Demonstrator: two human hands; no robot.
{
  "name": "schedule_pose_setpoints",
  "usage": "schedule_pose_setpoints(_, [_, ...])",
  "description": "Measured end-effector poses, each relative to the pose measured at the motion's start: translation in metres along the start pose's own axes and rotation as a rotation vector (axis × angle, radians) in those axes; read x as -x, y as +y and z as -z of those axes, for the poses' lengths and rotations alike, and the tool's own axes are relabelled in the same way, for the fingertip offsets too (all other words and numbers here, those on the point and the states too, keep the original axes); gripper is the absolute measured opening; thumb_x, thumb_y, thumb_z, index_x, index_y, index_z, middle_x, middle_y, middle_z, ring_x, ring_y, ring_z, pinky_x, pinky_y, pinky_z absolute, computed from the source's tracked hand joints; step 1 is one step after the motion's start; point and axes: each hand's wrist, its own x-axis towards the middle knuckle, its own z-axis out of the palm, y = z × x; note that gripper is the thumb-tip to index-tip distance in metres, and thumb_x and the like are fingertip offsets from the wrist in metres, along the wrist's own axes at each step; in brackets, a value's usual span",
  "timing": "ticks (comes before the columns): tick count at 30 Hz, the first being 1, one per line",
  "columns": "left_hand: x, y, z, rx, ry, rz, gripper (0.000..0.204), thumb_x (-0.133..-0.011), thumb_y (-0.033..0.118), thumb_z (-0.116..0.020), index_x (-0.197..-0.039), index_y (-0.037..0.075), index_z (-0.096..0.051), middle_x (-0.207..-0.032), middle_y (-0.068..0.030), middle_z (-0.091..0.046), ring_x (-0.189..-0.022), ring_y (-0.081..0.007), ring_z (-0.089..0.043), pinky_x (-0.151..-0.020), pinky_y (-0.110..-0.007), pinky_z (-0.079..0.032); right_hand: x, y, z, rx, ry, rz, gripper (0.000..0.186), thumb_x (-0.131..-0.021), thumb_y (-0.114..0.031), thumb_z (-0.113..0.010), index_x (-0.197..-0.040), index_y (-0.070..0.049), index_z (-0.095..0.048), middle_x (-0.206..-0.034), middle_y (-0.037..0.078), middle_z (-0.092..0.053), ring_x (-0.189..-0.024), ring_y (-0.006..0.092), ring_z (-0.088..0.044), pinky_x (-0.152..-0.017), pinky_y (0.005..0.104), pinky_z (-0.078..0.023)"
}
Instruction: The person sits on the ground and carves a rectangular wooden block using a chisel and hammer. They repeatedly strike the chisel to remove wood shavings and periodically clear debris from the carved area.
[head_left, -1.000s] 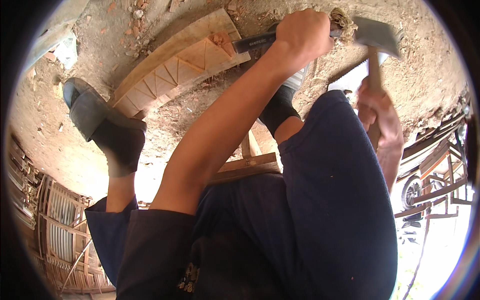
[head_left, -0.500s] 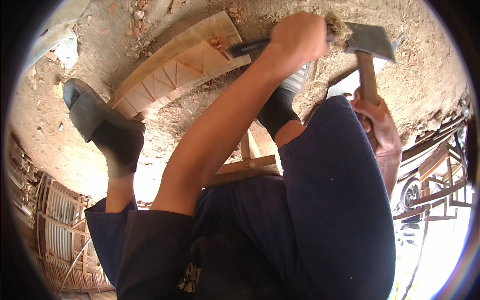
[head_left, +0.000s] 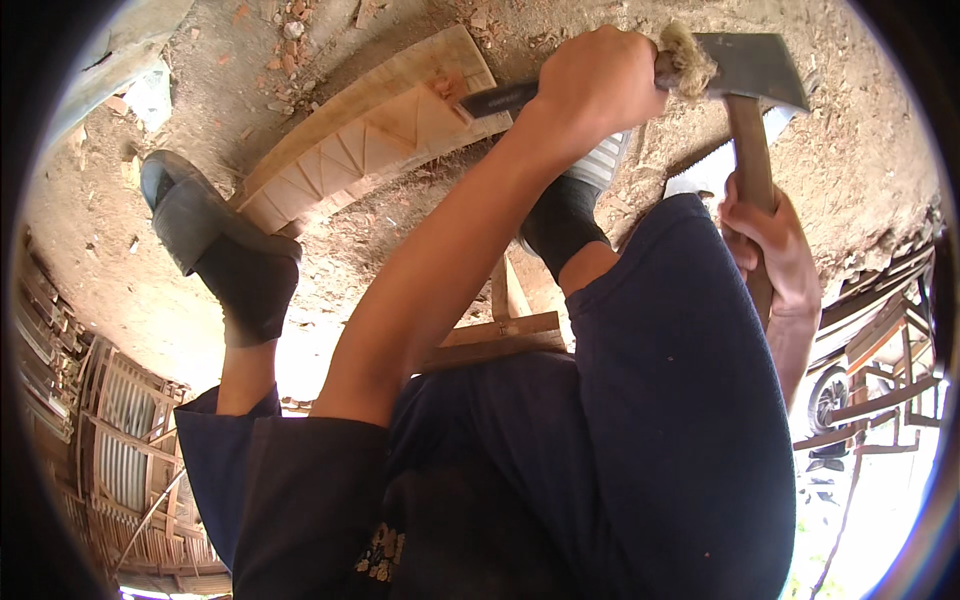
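Note:
My left hand [head_left: 600, 85] is closed round the handle of a chisel [head_left: 500, 98], whose dark metal blade points left. Its tip meets the right end of a curved wooden board [head_left: 330, 165] with a row of zigzag cuts along its face. Frayed fibres [head_left: 687, 62] stick out of the handle's butt beyond my fist. My right hand [head_left: 775, 240] grips the wooden shaft of a hatchet [head_left: 755, 70]. Its broad dark head is right beside the frayed butt; whether they touch, I cannot tell.
My sandalled left foot [head_left: 215, 225] is against the board's lower left end; my right foot [head_left: 590, 165] is under my left forearm. A toothed saw [head_left: 705, 170] lies behind the hatchet shaft. Wood pieces [head_left: 500, 335] lie between my legs. Chips [head_left: 290, 60] litter the dirt floor.
The whole view has shifted slightly. The hatchet head has tilted a little beside the chisel's butt, while the chisel tip stays at the same end of the board.

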Motion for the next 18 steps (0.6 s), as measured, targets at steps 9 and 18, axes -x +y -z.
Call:
schedule_pose_setpoints(9, [0.073,-0.063,0.124,1.303,0.113,-0.182,0.02,-0.096,0.011,-0.041,-0.082,0.008,-0.056,-0.054,0.0053,-0.033,-0.048,-0.0101,-0.028,-0.049,-0.029,-0.025,-0.026,0.038,-0.02,-0.123,0.001,0.133,0.012,-0.085,-0.008,-0.06,-0.078,-0.005,-0.051,-0.059,-0.002,-0.044,-0.047,0.0061,-0.042,-0.04,0.0214,-0.034])
schedule_pose_setpoints(18, [0.11,-0.036,0.207,-0.498,0.224,0.469,0.051,-0.074,0.043,-0.079,-0.097,0.0,-0.063,-0.068,-0.0028,-0.056,-0.058,-0.0139,-0.052,-0.06,-0.031,-0.046,-0.075,0.095,0.016,-0.907,-0.117,0.037,0.011,-0.09,-0.009,-0.057,-0.086,-0.008,-0.047,-0.067,-0.004,-0.039,-0.051,0.003,-0.04,-0.043,0.0182,-0.036])
